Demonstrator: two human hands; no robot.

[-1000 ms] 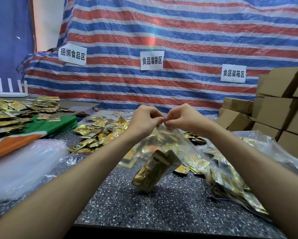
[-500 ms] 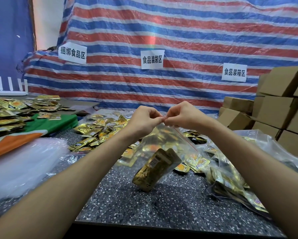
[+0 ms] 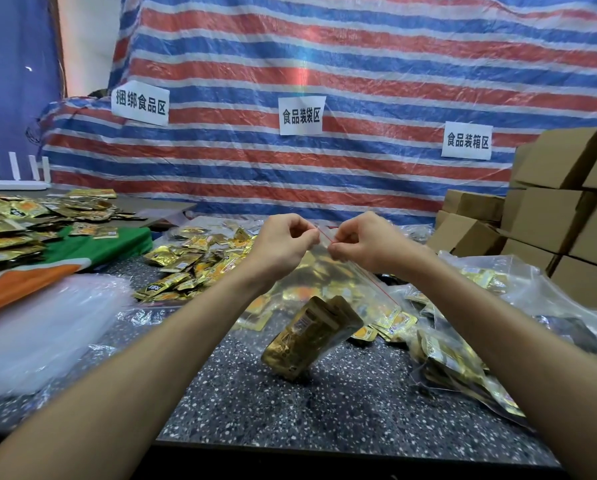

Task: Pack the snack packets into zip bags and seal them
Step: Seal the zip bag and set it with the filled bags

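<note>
A clear zip bag (image 3: 328, 282) with a red seal strip hangs above the speckled table (image 3: 290, 410), with gold snack packets (image 3: 307, 337) bunched in its bottom corner. My left hand (image 3: 283, 242) pinches the top edge of the bag at the strip. My right hand (image 3: 363, 242) pinches the same strip just to the right, a short gap between the two hands. Loose gold packets (image 3: 186, 268) lie heaped on the table behind my left arm.
Filled zip bags (image 3: 463, 368) lie at the right. A stack of empty clear bags (image 3: 37, 334) sits at the left beside an orange-and-green cloth (image 3: 65, 261) and more packets (image 3: 20, 216). Cardboard boxes (image 3: 567, 216) are stacked at the far right. A striped tarp (image 3: 324, 81) hangs behind.
My hands have drawn slightly apart along the seal strip, showing a short red stretch between them. The bag still hangs in the same place.
</note>
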